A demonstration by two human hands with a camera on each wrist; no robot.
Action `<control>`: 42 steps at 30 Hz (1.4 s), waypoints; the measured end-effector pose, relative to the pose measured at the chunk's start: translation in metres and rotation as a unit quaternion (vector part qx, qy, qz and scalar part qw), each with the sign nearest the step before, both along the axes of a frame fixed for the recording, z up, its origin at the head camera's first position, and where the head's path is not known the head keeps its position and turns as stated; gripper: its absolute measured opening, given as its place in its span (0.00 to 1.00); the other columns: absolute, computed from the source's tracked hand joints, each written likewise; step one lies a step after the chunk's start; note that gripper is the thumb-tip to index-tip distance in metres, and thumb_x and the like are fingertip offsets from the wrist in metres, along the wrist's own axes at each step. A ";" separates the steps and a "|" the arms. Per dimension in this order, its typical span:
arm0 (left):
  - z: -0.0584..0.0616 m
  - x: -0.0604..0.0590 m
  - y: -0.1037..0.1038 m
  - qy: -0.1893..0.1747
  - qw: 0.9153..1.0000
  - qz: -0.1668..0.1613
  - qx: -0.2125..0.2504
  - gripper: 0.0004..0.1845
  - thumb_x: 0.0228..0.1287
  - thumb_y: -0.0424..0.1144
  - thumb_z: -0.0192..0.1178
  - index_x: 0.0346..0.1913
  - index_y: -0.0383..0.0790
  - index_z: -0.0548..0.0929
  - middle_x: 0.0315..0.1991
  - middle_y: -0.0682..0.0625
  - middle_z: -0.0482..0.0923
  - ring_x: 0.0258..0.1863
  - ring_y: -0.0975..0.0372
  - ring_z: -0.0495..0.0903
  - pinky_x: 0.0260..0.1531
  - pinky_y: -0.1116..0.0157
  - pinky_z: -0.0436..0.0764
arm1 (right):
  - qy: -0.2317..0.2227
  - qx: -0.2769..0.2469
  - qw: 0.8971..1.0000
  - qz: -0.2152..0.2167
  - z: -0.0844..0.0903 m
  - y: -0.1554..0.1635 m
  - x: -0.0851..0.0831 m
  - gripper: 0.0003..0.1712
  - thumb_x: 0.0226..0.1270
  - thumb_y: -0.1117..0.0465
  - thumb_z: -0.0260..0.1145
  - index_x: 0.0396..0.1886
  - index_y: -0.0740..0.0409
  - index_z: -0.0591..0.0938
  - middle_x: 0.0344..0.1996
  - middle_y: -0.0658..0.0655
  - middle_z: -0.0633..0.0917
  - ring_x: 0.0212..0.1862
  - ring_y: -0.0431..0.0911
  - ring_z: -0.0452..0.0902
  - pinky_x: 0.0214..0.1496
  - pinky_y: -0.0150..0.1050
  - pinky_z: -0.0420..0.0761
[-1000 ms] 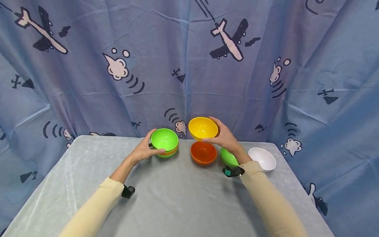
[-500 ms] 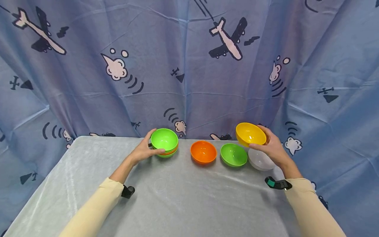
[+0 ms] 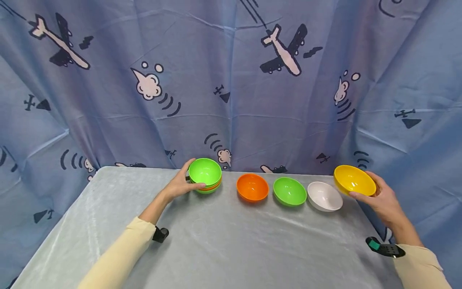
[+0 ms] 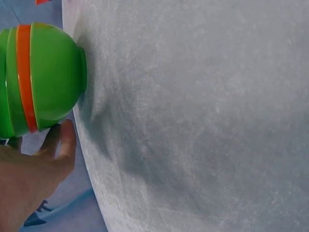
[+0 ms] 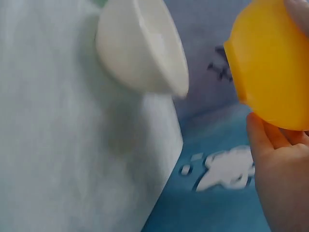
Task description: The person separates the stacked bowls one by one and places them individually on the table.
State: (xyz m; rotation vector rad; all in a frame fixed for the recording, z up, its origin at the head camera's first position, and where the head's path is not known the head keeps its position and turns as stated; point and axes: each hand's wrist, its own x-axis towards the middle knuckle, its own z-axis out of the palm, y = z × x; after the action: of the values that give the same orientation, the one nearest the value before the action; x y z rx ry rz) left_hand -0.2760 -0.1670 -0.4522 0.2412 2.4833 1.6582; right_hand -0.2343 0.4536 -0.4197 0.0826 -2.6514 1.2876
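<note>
My left hand (image 3: 183,184) grips a stack of nested bowls (image 3: 205,171) at the table's back, thumb in front and fingers behind. Side-on in the left wrist view, the stack (image 4: 55,77) shows green bowls with an orange one between them. Off to the right, my right hand (image 3: 385,200) holds a yellow bowl (image 3: 353,180) by its side, raised above the table's back right corner. In the right wrist view the yellow bowl (image 5: 273,67) is clear of the table, its foot facing the white bowl (image 5: 133,46).
Between the hands, an orange bowl (image 3: 252,188), a green bowl (image 3: 290,192) and a white bowl (image 3: 325,196) stand upright in a row. A grey cloth covers the table (image 3: 252,241). Behind it hangs a blue curtain (image 3: 195,96) printed with airplanes.
My right hand has carried the yellow bowl rightward, from above the orange bowl past the green and white ones, and slightly down. My left hand has stayed on the stack.
</note>
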 end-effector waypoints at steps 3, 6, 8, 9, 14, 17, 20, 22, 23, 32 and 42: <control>0.000 -0.001 0.003 0.002 1.000 0.000 0.004 0.59 0.58 0.45 0.78 0.82 0.50 0.47 0.78 0.40 0.51 0.71 0.38 0.60 0.65 0.40 0.65 | -0.011 0.015 1.000 -0.008 -0.005 0.016 0.007 0.56 0.68 0.58 0.74 0.83 0.59 0.47 0.68 0.71 0.58 0.50 0.32 0.62 0.42 0.17 0.70; 0.001 -0.001 0.003 0.000 1.000 0.001 0.005 0.58 0.58 0.45 0.77 0.83 0.50 0.47 0.78 0.40 0.51 0.71 0.38 0.60 0.64 0.40 0.65 | -0.023 0.030 0.999 -0.012 -0.008 0.026 0.011 0.57 0.69 0.56 0.73 0.82 0.63 0.45 0.68 0.75 0.57 0.49 0.31 0.62 0.40 0.19 0.70; 0.001 -0.001 0.003 -0.005 1.000 0.003 0.004 0.59 0.58 0.45 0.77 0.83 0.51 0.46 0.78 0.40 0.50 0.71 0.38 0.60 0.64 0.40 0.65 | -0.030 0.041 0.999 -0.019 -0.011 0.030 0.013 0.57 0.69 0.55 0.73 0.81 0.67 0.44 0.68 0.76 0.57 0.48 0.31 0.62 0.38 0.19 0.70; 0.001 -0.001 0.003 -0.006 1.000 0.003 0.004 0.59 0.58 0.45 0.77 0.83 0.51 0.46 0.78 0.39 0.50 0.71 0.38 0.60 0.64 0.39 0.66 | -0.033 0.045 0.998 -0.022 -0.012 0.032 0.015 0.58 0.69 0.55 0.73 0.81 0.68 0.44 0.67 0.77 0.57 0.47 0.31 0.62 0.37 0.19 0.70; 0.001 -0.002 0.002 -0.004 1.000 -0.002 0.003 0.59 0.59 0.46 0.77 0.83 0.50 0.45 0.78 0.39 0.49 0.71 0.37 0.60 0.64 0.39 0.66 | -0.052 0.044 0.997 -0.036 -0.019 0.040 0.019 0.59 0.70 0.53 0.72 0.80 0.70 0.42 0.70 0.80 0.55 0.48 0.40 0.65 0.35 0.19 0.71; 0.000 -0.002 0.002 -0.003 1.000 -0.001 0.004 0.58 0.59 0.45 0.77 0.83 0.51 0.46 0.79 0.40 0.49 0.71 0.37 0.59 0.64 0.39 0.65 | -0.065 0.044 0.996 -0.043 -0.024 0.041 0.021 0.60 0.70 0.51 0.72 0.80 0.70 0.40 0.70 0.83 0.53 0.52 0.52 0.66 0.35 0.19 0.70; -0.001 -0.001 0.001 -0.001 1.000 0.002 0.003 0.59 0.58 0.45 0.77 0.83 0.51 0.46 0.79 0.40 0.49 0.72 0.37 0.58 0.65 0.39 0.64 | -0.072 0.048 0.995 -0.052 -0.030 0.042 0.022 0.62 0.69 0.49 0.73 0.80 0.70 0.41 0.70 0.83 0.54 0.56 0.64 0.64 0.34 0.21 0.70; -0.001 0.000 0.001 -0.001 1.000 0.002 0.003 0.59 0.58 0.44 0.77 0.83 0.51 0.46 0.78 0.39 0.49 0.72 0.37 0.59 0.65 0.39 0.64 | -0.074 0.044 0.995 -0.057 -0.034 0.042 0.022 0.62 0.68 0.49 0.73 0.80 0.71 0.41 0.70 0.83 0.54 0.57 0.68 0.62 0.33 0.21 0.70; -0.001 0.000 0.002 -0.001 1.000 0.002 0.002 0.59 0.58 0.44 0.77 0.83 0.51 0.46 0.78 0.39 0.49 0.72 0.37 0.59 0.65 0.39 0.64 | -0.075 0.044 0.994 -0.061 -0.036 0.043 0.022 0.62 0.68 0.49 0.73 0.80 0.71 0.41 0.70 0.83 0.54 0.57 0.68 0.62 0.33 0.20 0.69; -0.004 0.000 0.004 -0.001 1.000 0.002 0.001 0.58 0.58 0.45 0.78 0.82 0.51 0.47 0.78 0.39 0.50 0.72 0.38 0.58 0.66 0.39 0.62 | -0.087 0.040 0.992 -0.083 -0.047 0.048 0.026 0.62 0.68 0.48 0.73 0.79 0.72 0.41 0.71 0.83 0.53 0.60 0.71 0.61 0.36 0.24 0.69; 0.000 0.003 0.004 -0.006 1.000 -0.001 0.012 0.58 0.60 0.44 0.76 0.83 0.50 0.45 0.78 0.36 0.48 0.71 0.35 0.59 0.63 0.38 0.67 | -0.097 0.041 0.991 -0.082 -0.057 0.048 0.026 0.64 0.66 0.48 0.75 0.79 0.72 0.41 0.72 0.82 0.52 0.62 0.70 0.60 0.53 0.44 0.75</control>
State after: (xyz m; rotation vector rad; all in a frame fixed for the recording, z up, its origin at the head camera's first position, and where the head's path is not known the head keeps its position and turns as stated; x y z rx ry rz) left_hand -0.2734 -0.1628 -0.4526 0.2360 2.4539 1.6852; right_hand -0.2079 0.5012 -0.4771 -0.2567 -2.8029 1.1899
